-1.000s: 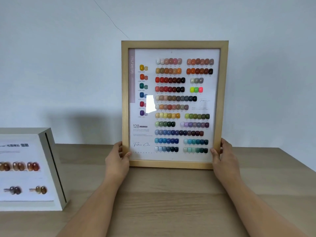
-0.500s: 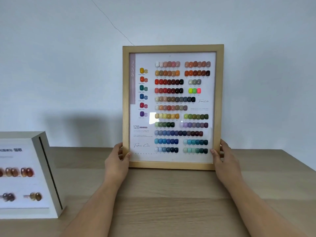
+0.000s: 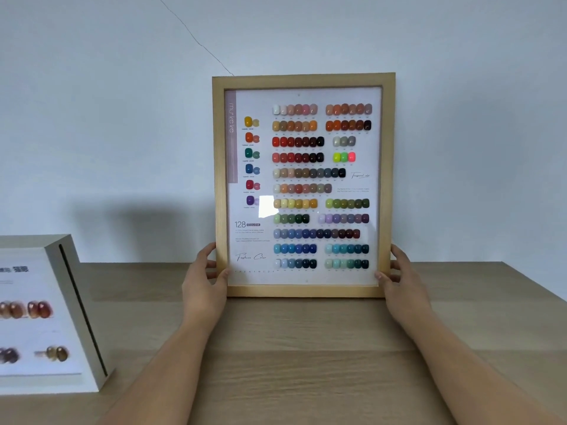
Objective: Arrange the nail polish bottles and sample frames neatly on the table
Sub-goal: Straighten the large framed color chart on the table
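Note:
A tall wooden sample frame [image 3: 302, 292] with rows of coloured nail swatches stands upright on the wooden table [image 3: 306, 363], near the pale wall. My left hand [image 3: 204, 283] grips its lower left edge, thumb on the front. My right hand [image 3: 402, 280] grips its lower right edge the same way. A second, white sample frame [image 3: 73, 305] lies tilted at the left edge of view, showing brownish swatches; it is partly cut off. No nail polish bottles are in view.
The pale wall [image 3: 122, 118] rises right behind the wooden frame, with a thin cable running down to its top. The table's right edge slants away at the far right.
The wooden frame has tipped back and away toward the wall, now more upright. Both hands stay on its lower corners. The white frame's place in view shifted with my head.

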`<state>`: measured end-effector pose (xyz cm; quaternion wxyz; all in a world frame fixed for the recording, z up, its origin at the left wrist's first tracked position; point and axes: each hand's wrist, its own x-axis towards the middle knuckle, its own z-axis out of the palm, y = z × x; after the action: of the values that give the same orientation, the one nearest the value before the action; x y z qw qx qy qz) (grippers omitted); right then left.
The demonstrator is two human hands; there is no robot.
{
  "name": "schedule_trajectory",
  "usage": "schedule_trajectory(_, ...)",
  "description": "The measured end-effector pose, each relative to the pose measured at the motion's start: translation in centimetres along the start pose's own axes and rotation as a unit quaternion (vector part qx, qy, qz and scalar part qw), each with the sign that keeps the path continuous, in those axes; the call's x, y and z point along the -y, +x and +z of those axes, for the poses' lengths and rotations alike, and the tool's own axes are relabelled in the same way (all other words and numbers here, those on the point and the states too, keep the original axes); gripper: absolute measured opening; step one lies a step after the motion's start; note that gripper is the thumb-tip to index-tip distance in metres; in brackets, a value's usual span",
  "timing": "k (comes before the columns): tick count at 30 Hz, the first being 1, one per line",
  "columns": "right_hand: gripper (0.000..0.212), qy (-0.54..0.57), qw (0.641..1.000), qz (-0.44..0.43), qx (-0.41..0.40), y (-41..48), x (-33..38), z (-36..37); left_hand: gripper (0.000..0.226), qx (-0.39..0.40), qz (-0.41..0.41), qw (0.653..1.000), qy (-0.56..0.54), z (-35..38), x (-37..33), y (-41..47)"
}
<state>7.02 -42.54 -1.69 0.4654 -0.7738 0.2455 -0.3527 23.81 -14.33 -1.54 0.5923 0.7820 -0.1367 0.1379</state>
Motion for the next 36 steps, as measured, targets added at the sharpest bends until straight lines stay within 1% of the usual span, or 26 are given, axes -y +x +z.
schedule_trajectory(5, 0.057, -0.007, 1.000, -0.002, -0.005, 0.14, 0.04, 0.11, 0.055, -0.007, 0.003, 1.000, 0.006, 0.21, 0.11, 0.19)
schedule_trajectory(11, 0.061, -0.023, 0.997, -0.055, -0.045, -0.38, 0.23, 0.16, 0.059, -0.013, 0.016, 1.000, 0.008, 0.21, 0.01, -0.04)
schedule_trajectory(15, 0.064, -0.019, 0.998, -0.045, -0.037, -0.08, 0.21, 0.03, 0.065, -0.017, 0.030, 0.999, 0.015, 0.19, -0.09, -0.04)
schedule_trajectory(22, 0.065, -0.035, 0.998, -0.045, -0.034, 0.07, 0.41, 0.06, 0.066, -0.017, 0.031, 0.999, 0.027, 0.31, -0.18, -0.14)
schedule_trajectory(26, 0.065, -0.039, 0.995, -0.068, -0.058, -0.25, 0.45, 0.02, 0.070, -0.029, 0.055, 0.998, 0.034, 0.21, -0.39, -0.42)
schedule_trajectory(29, 0.063, -0.008, 0.994, -0.073, -0.082, -0.32, 0.45, -0.06, 0.076, -0.044, 0.091, 0.994, 0.043, 0.17, -0.58, -0.59)
schedule_trajectory(31, 0.064, -0.002, 0.994, -0.069, -0.082, -0.30, 0.48, -0.06, 0.076, -0.041, 0.102, 0.993, 0.048, 0.18, -0.58, -0.49)
schedule_trajectory(36, 0.069, -0.017, 0.996, -0.062, -0.068, -0.25, 0.47, -0.16, 0.076, -0.023, 0.098, 0.993, 0.058, 0.22, -0.35, -0.02)
